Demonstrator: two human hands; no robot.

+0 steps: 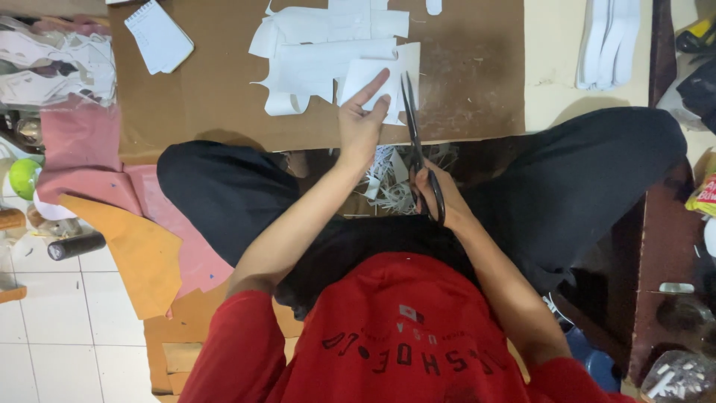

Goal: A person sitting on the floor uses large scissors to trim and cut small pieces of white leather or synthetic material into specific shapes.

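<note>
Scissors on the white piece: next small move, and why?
Probably close the scissors for a short snip. The blades lie along the right edge of the white paper piece, which the left hand pins flat on the cardboard; the right hand grips the handles.

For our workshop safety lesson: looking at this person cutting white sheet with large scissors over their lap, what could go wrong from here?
1. The left hand pins the white piece right beside the scissors blades; a finger could get nicked.
2. The cut runs at the cardboard board edge, above the crossed legs; a slip might drive the tips toward them.
3. The scraps piling below could snag the blades.
</note>
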